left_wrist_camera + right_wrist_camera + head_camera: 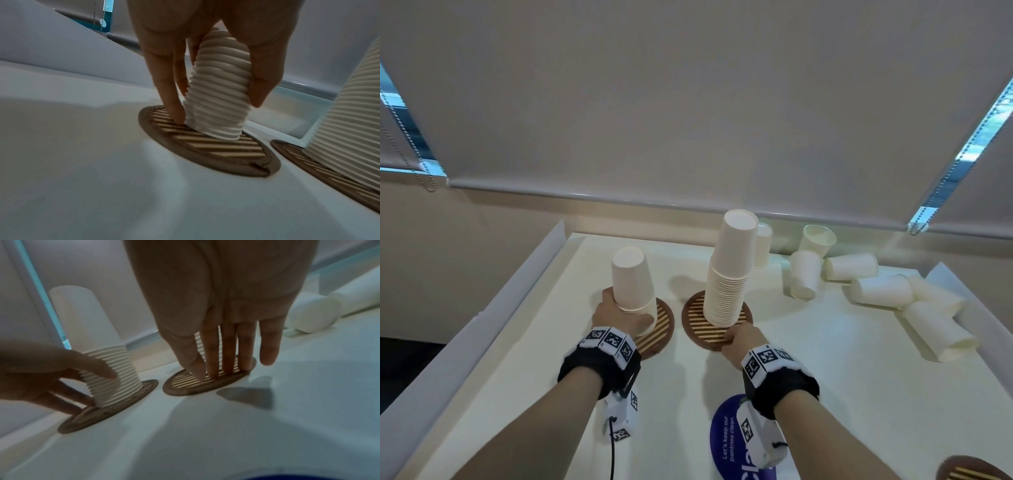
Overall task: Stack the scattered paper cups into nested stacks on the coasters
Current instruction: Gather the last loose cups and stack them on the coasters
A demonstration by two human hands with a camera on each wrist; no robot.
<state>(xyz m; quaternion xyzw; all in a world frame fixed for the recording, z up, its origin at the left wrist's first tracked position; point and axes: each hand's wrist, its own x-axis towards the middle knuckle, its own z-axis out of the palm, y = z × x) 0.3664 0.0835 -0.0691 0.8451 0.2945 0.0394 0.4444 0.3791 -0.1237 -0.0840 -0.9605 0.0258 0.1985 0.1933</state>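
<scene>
Two round brown striped coasters lie side by side on the white table. On the left coaster stands a short nested stack of upside-down white paper cups, tilted, with one edge lifted. My left hand grips its lower rims. A taller stack stands on the right coaster. My right hand presses straight fingertips on that coaster's near edge, holding nothing.
Several loose paper cups lie scattered at the back right, one of them upright. A third coaster shows at the bottom right corner. A blue round sticker lies under my right wrist. Raised white walls border the table.
</scene>
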